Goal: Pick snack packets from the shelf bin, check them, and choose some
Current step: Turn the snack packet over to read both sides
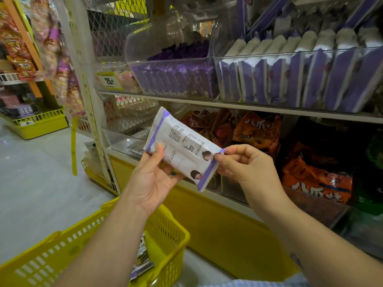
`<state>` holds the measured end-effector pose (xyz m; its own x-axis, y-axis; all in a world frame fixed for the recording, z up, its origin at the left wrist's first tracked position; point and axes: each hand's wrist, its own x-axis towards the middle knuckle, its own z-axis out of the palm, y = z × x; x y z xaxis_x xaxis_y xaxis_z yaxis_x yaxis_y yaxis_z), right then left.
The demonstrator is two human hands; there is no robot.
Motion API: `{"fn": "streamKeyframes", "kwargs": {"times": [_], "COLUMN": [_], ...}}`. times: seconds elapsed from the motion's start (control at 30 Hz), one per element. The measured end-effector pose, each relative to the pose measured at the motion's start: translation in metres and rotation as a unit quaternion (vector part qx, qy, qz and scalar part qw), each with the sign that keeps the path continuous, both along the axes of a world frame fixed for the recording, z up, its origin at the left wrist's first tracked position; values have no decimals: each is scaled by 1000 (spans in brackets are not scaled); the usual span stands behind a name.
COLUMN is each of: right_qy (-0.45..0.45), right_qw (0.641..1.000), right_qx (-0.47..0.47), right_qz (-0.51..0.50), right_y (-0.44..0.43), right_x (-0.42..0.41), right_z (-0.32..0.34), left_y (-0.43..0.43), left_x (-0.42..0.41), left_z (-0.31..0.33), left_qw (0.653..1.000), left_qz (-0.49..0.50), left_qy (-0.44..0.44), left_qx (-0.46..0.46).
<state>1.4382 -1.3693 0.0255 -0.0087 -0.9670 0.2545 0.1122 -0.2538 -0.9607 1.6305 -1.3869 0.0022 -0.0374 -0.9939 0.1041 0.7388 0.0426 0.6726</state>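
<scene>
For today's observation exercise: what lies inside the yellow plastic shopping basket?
One snack packet with a purple edge lies in the yellow plastic shopping basket. The left forearm covers much of the inside, so more cannot be ruled out.

The upper shelf (228,104) runs above both hands. Over the left hand (153,179) stands a clear bin (176,88) of dark purple packets (182,50). Up and right of the right hand (246,164) stands a second bin (300,59) of white-and-purple packets (310,42). Behind the right hand, orange bags (257,131) lie on the lower shelf (232,198).
</scene>
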Motion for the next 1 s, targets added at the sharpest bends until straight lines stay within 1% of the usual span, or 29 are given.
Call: {"fn": "streamKeyframes", "kwargs": {"times": [0.1, 0.17, 0.23, 0.3, 0.33, 0.4, 0.43, 0.47, 0.53, 0.63, 0.77, 0.83, 0.87, 0.9, 0.97, 1.0], "right_qy": [-6, 20, 69, 120, 144, 188, 204, 214, 226, 237, 223, 218, 202, 170, 79, 37], "right_qw": [999, 995, 984, 965, 949, 906, 889, 879, 869, 862, 863, 870, 889, 918, 971, 984], "right_qx": [-31, -77, -135, -207, -255, -361, -396, -415, -432, -440, -445, -428, -395, -340, -209, -154], "right_qz": [-29, -61, -92, -107, -113, -115, -109, -100, -83, -82, -94, -106, -111, -111, -88, -76], "right_y": [2, 5, 8, 12, 13, 14, 14, 14, 13, 13, 11, 11, 11, 12, 10, 7], "right_x": [3, 6, 10, 13, 13, 14, 14, 14, 15, 15, 14, 14, 15, 15, 16, 14], "right_z": [1, 0, -1, -3, -4, -8, -10, -12, -15, -17, -16, -17, -16, -14, -10, -8], "left_y": [-2, -3, -4, -4, -4, -4, -4, -4, -3, -2, 0, 1, 2, 2, 3, 4], "left_x": [-2, -3, -2, -1, -1, -1, -1, -2, -2, -1, -1, 0, 0, 1, 1, 1], "left_z": [-1, -1, -2, -3, -3, -3, -2, -1, 0, 1, 3, 2, 1, 1, 2, 3], "left_qw": [1000, 1000, 999, 999, 999, 1000, 1000, 1000, 1000, 1000, 999, 999, 999, 999, 999, 999], "left_qz": [14, 18, 17, 11, 7, 4, 2, -1, -8, -14, -32, -39, -41, -42, -35, -24], "left_qy": [9, 24, 42, 46, 38, 19, 16, 16, 12, 9, 17, 14, 5, -3, -20, -38], "left_qx": [1, 0, 4, 9, 11, 13, 15, 15, 16, 13, 12, 8, 4, 2, 4, 5]}}
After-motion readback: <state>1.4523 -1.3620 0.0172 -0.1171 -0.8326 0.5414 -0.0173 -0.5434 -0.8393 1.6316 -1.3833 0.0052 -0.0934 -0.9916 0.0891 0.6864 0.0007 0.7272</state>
